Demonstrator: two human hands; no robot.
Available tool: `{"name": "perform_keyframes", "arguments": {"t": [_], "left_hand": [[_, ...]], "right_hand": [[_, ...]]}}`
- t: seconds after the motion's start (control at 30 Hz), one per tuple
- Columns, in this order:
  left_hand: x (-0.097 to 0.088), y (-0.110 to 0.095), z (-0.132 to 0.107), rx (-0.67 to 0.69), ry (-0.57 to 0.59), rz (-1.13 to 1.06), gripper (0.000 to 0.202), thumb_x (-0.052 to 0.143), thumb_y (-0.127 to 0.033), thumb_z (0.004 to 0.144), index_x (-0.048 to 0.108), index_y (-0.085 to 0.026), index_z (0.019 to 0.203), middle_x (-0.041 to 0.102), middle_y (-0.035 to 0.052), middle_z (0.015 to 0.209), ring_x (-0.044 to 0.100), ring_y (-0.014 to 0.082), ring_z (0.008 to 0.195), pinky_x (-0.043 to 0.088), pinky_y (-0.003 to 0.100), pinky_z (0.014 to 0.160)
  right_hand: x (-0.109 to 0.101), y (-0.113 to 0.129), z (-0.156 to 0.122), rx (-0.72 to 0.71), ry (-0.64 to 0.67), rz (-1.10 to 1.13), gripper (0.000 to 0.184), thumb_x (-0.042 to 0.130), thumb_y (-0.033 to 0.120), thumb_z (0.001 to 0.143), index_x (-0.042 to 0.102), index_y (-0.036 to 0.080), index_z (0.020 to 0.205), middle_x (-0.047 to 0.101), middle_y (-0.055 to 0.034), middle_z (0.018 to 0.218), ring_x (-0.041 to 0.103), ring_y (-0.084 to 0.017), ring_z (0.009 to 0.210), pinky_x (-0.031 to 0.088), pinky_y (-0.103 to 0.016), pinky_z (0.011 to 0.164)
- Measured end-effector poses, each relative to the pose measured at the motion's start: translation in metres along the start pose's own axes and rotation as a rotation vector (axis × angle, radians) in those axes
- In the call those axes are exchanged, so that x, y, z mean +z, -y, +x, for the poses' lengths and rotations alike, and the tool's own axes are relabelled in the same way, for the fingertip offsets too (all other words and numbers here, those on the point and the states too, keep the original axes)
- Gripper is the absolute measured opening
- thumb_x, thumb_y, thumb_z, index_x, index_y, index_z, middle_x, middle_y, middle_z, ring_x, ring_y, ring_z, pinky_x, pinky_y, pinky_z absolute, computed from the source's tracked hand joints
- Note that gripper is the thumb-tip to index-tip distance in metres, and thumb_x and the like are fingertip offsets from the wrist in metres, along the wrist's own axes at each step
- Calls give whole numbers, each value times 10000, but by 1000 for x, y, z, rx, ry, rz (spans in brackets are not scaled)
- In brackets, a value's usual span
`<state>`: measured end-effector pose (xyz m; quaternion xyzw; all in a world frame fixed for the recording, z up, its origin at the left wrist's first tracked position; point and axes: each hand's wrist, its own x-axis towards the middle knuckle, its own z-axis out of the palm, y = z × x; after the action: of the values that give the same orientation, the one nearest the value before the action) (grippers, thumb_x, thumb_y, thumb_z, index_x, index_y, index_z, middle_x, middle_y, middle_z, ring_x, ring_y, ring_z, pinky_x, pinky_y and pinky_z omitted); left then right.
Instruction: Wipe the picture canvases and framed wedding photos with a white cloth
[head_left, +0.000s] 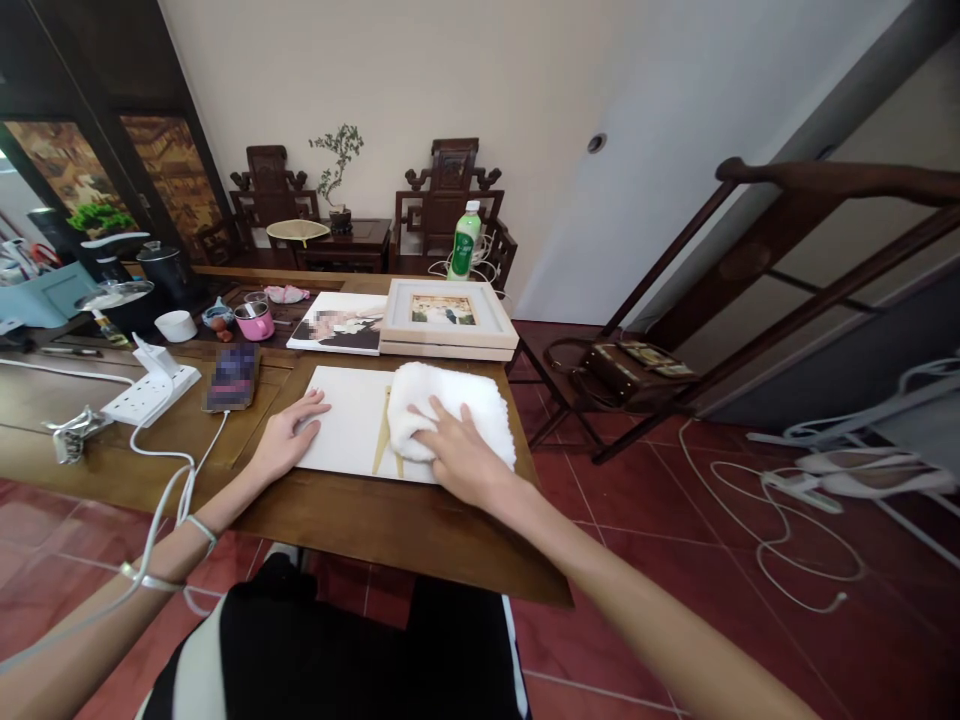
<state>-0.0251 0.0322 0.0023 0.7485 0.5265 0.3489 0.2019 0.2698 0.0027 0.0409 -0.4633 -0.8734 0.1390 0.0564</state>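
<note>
A white board point(345, 420) with a tan Y-shaped figure point(383, 430) on its surface lies flat near the table's front edge. My left hand point(289, 437) rests at the board's left edge, fingers stretched and thumb apart, with nothing held. On the board's right part lies a fluffy white towel point(484, 410), which hides that side and part of the figure. My right hand point(461, 455) presses down on the towel with its fingers spread over the cloth.
Behind the board are a framed picture point(487, 312) and a photo print point(337, 323). Left stand a phone point(231, 377), a power strip point(154, 390) and a pink cup point(255, 322). A cable crosses my left forearm. A green bottle point(464, 242) stands behind; a wooden chair point(675, 270) is right.
</note>
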Motion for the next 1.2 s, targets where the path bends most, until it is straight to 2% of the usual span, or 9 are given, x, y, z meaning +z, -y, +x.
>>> {"name": "perform_keyframes", "arguments": {"t": [0.07, 0.17, 0.33, 0.47, 0.7, 0.8, 0.93, 1.03, 1.2], "left_hand": [[1, 1, 0, 3, -1, 8, 399, 505, -350, 842, 673, -144, 1140, 552, 121, 1363, 441, 245, 1335, 295, 445, 1142], [1, 4, 0, 12, 3, 36, 402, 490, -355, 854, 666, -151, 1153, 550, 115, 1368, 437, 249, 1337, 292, 456, 1144], [-4, 7, -1, 127, 110, 181, 479, 399, -366, 923, 560, -127, 1305, 454, 125, 1453, 356, 259, 1387, 266, 455, 1156], [-6, 6, -2, 169, 156, 280, 491, 337, -342, 953, 508, -110, 1351, 411, 136, 1483, 316, 247, 1408, 235, 441, 1171], [-6, 4, -3, 148, 149, 252, 463, 348, -341, 959, 513, -159, 1351, 409, 109, 1489, 309, 244, 1412, 253, 453, 1166], [-7, 4, -3, 153, 150, 243, 460, 356, -337, 958, 516, -157, 1350, 410, 112, 1487, 311, 247, 1411, 253, 455, 1165], [-7, 6, -3, 154, 132, 220, 454, 368, -339, 953, 536, -158, 1334, 424, 113, 1478, 323, 252, 1404, 262, 451, 1162], [-7, 8, -3, 158, 117, 203, 445, 380, -338, 950, 541, -170, 1329, 427, 106, 1477, 325, 254, 1403, 266, 462, 1159], [-7, 8, -2, 144, 123, 199, 439, 375, -331, 951, 541, -174, 1326, 426, 99, 1479, 325, 241, 1404, 260, 460, 1162]], "right_hand": [[2, 11, -12, -55, 29, 21, 715, 367, -58, 639, 567, 174, 1285, 301, -55, 1555, 96, -348, 1457, 107, -664, 1122], [4, 9, -17, -118, 36, 71, 773, 363, -62, 615, 547, 221, 1310, 323, -17, 1546, 117, -305, 1461, 112, -627, 1144], [1, -18, 17, -37, -71, 48, 687, 367, -40, 664, 564, 181, 1285, 355, -62, 1530, 172, -309, 1452, 140, -634, 1130], [0, -18, 33, 30, -120, 16, 668, 363, -41, 677, 561, 149, 1285, 363, -95, 1524, 165, -334, 1449, 134, -661, 1110], [12, 31, -21, -117, -19, 94, 643, 370, -43, 627, 658, 181, 1156, 340, -37, 1537, 98, -349, 1457, 43, -664, 1128], [8, 34, -29, -186, 31, 158, 708, 382, -32, 602, 626, 215, 1219, 370, -13, 1523, 115, -327, 1459, 66, -647, 1141], [-3, 12, -3, -117, 30, 173, 735, 371, -38, 624, 564, 188, 1295, 376, -29, 1520, 161, -291, 1456, 111, -591, 1163], [-7, -5, 25, 4, -25, 118, 675, 369, -37, 675, 553, 145, 1298, 353, -72, 1530, 170, -318, 1451, 127, -617, 1146], [-3, 0, 51, 140, -113, -31, 642, 392, -35, 706, 533, 136, 1308, 327, -123, 1537, 150, -393, 1438, 153, -706, 1079]]}}
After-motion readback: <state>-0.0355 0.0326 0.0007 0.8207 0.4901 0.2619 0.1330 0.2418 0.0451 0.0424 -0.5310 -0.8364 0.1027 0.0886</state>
